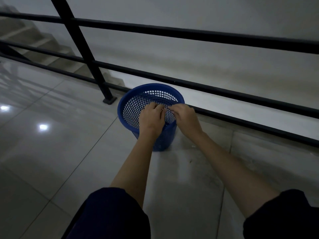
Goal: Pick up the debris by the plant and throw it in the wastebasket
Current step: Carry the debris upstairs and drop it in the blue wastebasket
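A blue plastic mesh wastebasket stands on the tiled floor beside a black railing. Both of my hands hover over its open mouth. My left hand is palm down with its fingers curled under, so whatever lies inside them is hidden. My right hand has its fingertips pinched together and touching the left hand's fingertips above the basket's middle. I can make out no debris in either hand. No plant is in view.
A black metal railing with a slanted post runs behind the basket, its foot just left of it. Stairs drop away at the upper left. Glossy floor tiles stretch left; small specks dot the floor near my right forearm.
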